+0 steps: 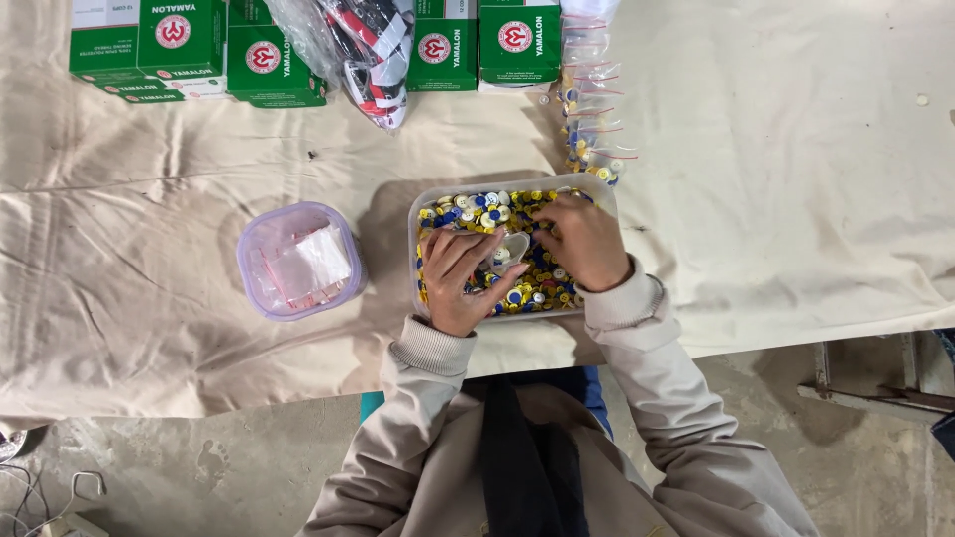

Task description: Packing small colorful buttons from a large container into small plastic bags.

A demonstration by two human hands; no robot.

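both hands work inside 1 clear tub of small round pieces, blue, yellow and white, too many to count, which sits at the centre of the cloth-covered surface. the left hand has its grip pinched on a small clear bag, holding it over the heap. the right hand, at 3 o'clock from the bag, presses curled fingers into the pieces at the tub's 1 o'clock corner; i cannot tell whether that grip has closed on any.

what could go wrong: the bag's mouth looks narrow and floppy, so pieces may miss it and drop back, or skip over the tub wall and roll across the cloth to the surface edge at 6 o'clock. the tub stands near that edge, so a sleeve could likely nudge it off.

counted: 1 round lilac tub of flat bags at 9 o'clock; a row of filled small bags at 12 o'clock, count unclear; about 6 green boxes along the far edge; 1 plastic bag of red and white items among them.
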